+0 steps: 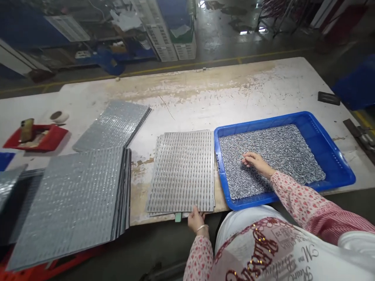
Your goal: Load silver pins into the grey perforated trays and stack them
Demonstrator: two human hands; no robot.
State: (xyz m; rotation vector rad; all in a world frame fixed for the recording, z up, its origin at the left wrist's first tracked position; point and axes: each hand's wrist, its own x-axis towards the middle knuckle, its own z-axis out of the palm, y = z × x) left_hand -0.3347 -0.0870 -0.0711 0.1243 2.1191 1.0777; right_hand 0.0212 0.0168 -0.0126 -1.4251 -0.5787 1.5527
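1. White cloth printed with red lettering [258,249] fills the bottom of the view, just below the blue plastic tray [304,118], and a pink floral sleeve [304,199] crosses from it onto the tray's near rim.
2. Right hand [254,163] lies inside the blue plastic tray, open and unclenched, its fingers stretched over a flat layer of slender silver-and-dark metal pieces [281,152]. Whether a fingertip pins any piece is too fine to tell. The tray's raised wall appears to keep these loose pieces gathered.
3. Left hand [197,219], wearing a metal bangle [202,227], sits just left of the blue plastic tray, at the near edge of a stack of grey ribbed slotted plates [181,171]. Its fingers touch that edge, but whether they grasp it cannot be told. Lying beside the tray, the stack seems placed so both hands can reach it. A pale green tab [177,217] shows below it.
4. Farther left of the blue plastic tray lie a large stack of grey ribbed plates [67,207], a smaller grey stack [113,127] and a shallow red tray [38,141], all on a scuffed white worktable [205,84]. A black rectangular bar [328,98] lies beyond the tray's far right corner.
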